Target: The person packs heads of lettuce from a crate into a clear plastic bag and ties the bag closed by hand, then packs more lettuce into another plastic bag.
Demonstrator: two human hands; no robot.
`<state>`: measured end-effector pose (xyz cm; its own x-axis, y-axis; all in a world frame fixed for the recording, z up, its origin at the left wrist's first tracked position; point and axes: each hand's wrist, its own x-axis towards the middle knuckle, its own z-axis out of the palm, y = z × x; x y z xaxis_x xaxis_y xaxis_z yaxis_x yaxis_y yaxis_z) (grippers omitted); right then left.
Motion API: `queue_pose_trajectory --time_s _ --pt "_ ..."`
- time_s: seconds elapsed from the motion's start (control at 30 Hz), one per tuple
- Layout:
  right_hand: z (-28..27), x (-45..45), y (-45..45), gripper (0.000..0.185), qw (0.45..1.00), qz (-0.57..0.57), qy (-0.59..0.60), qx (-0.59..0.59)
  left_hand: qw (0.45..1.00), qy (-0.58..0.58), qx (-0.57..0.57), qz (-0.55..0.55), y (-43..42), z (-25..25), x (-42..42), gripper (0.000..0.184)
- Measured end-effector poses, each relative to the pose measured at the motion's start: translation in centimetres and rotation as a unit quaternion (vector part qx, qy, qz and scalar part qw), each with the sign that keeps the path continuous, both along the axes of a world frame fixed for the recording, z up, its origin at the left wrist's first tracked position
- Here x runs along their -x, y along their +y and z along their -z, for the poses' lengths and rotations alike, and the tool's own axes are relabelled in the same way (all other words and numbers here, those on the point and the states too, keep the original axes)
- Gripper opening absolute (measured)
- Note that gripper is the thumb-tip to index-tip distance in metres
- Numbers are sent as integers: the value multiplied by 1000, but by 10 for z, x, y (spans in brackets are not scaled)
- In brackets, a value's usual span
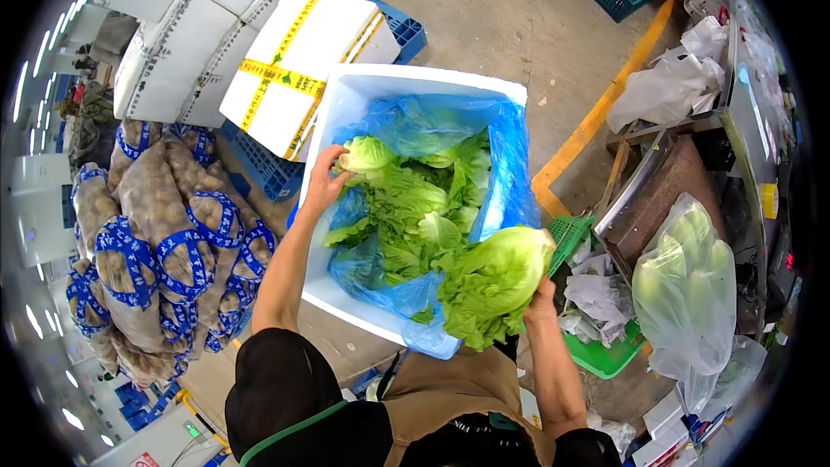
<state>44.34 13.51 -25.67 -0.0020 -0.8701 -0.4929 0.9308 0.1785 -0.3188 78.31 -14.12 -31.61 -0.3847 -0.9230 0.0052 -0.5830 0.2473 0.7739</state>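
Note:
A white foam box (pixel 415 78) lined with a blue plastic bag (pixel 510 177) stands before me, holding several lettuces (pixel 406 199). My right hand (pixel 541 301) grips the base of a large lettuce head (pixel 494 284) above the box's near right corner, its leaves pointing down and left. At the box's left side, my left hand (pixel 324 177) has its fingers bent over the rim. Its fingertips touch a pale lettuce base (pixel 367 154) inside; whether they grip it is not clear.
Mesh sacks (pixel 147 199) with blue bands are piled at left. White foam boxes (pixel 186 52) and a taped box (pixel 281 69) stand behind. At right are a green basket (pixel 605 363), a metal bench (pixel 735 121) and bagged vegetables (pixel 687 268).

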Motion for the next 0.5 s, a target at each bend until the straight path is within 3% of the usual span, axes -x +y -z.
queue_pose_trajectory --time_s 0.07,0.13,0.23,0.27,0.33,0.4,0.43,0.5 --pt "-16 12 -10 101 1000 -6 3 -20 999 43 -24 18 0 -33 -5 44" --pt "-40 18 -33 97 993 -52 48 90 996 79 -37 15 4 -78 -3 44" --pt "-78 20 -53 96 981 -40 79 174 967 159 -201 8 4 -140 -3 47" --pt "-94 20 -70 81 942 -76 63 322 947 198 -253 22 6 -166 4 49" --pt "-103 18 -89 76 947 -129 129 265 943 184 -266 79 0 -184 1 49" --pt "-105 15 -101 75 946 -148 89 276 938 172 -261 148 4 -192 19 50" --pt "-103 16 -96 74 944 -146 38 294 907 273 -280 159 18 -196 38 38" --pt "-99 18 -70 73 928 -142 -87 334 765 423 -481 70 45 -199 85 18"
